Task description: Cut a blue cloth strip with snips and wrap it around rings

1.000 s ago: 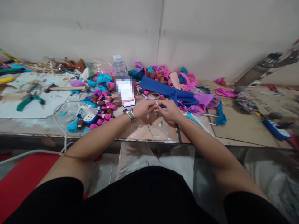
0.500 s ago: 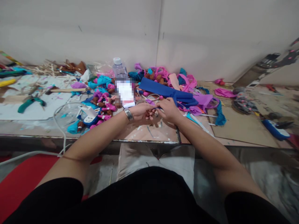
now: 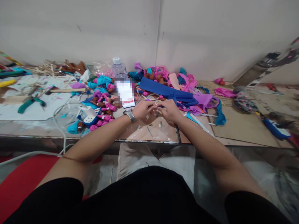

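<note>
My left hand [image 3: 143,109], with a metal-band watch [image 3: 130,114] on its wrist, is closed, its fingertips pinched together. Against them press the closed fingertips of my right hand [image 3: 170,109]. Whatever lies between the two sets of fingers is too small and too hidden to name. Just beyond my hands is a pale ring [image 3: 153,96], perhaps a tape roll. A long blue strip of fabric [image 3: 161,87] stretches behind my right hand. The lit phone [image 3: 128,101] lies beyond my left wrist.
Knotted bundles of coloured fabric [image 3: 108,109] cover the left-middle of the table around a blue-and-white power strip [image 3: 91,116]. A capped bottle [image 3: 119,68] stands behind the phone. Green-handled pliers [image 3: 30,104] and a hammer [image 3: 67,90] lie left. Cardboard [image 3: 243,127] is at right.
My left hand has turned from palm-up to knuckles-up, its fingers now pinched. My right hand's fingers have shifted slightly to meet it. Table items look the same.
</note>
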`<action>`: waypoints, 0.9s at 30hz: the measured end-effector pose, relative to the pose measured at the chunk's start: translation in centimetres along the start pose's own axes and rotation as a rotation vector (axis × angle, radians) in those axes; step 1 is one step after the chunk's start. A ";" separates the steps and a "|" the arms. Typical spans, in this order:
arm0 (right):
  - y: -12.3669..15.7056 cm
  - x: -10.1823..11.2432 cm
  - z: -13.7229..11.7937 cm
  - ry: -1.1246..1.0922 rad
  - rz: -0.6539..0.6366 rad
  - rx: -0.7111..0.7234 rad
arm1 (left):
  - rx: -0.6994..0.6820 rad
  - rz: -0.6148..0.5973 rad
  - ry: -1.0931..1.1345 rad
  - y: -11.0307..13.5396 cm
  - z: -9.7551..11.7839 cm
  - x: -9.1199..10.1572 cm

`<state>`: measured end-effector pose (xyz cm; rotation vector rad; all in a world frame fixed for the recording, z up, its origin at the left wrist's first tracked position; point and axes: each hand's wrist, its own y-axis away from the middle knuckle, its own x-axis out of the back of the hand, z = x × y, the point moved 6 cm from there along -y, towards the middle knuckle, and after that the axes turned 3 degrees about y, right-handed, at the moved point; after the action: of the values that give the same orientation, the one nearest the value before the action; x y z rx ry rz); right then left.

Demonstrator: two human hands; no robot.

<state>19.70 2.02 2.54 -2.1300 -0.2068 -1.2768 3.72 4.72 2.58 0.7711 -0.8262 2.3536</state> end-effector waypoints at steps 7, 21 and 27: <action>-0.1 0.3 -0.2 -0.002 0.006 0.060 | 0.107 -0.050 0.169 0.1 -0.5 -0.7; 0.1 1.0 -1.0 0.011 0.070 0.075 | -0.112 -0.062 -0.096 0.0 0.5 0.1; -0.1 1.0 -0.8 -0.102 0.076 0.009 | -0.185 -0.011 -0.183 0.1 1.3 0.5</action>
<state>19.57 1.37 3.67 -2.1765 -0.1723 -1.1227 3.73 3.91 3.77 0.9179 -1.0962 2.1828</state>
